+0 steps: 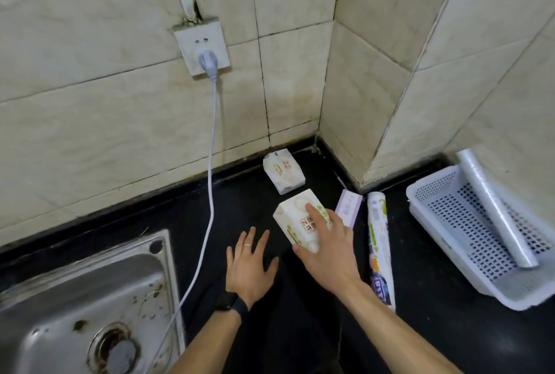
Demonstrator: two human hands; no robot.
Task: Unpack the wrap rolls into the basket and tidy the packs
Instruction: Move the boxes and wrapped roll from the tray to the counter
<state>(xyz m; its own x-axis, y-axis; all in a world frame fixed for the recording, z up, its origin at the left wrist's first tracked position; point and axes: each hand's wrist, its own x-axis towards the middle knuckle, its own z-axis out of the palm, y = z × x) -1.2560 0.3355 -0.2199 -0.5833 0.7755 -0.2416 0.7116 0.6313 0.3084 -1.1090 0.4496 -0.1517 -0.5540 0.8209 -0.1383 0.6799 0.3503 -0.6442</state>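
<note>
My right hand [326,249] grips a white printed pack [295,217] on the black counter, fingers over its top and thumb at its near end. My left hand [249,262] hovers open beside it, fingers spread, a ring on one finger. A second white pack [283,174] lies farther back by the wall. A small purple pack [348,207] sits just right of the held pack. A long wrapped roll [380,250] lies on the counter to the right. The white perforated basket [435,190] at far right holds one clear wrap roll [495,211].
A steel sink [84,301] fills the lower left. A grey cable [210,187] runs from a wall socket [204,49] down across the counter past the sink. Tiled walls meet in a corner behind the packs.
</note>
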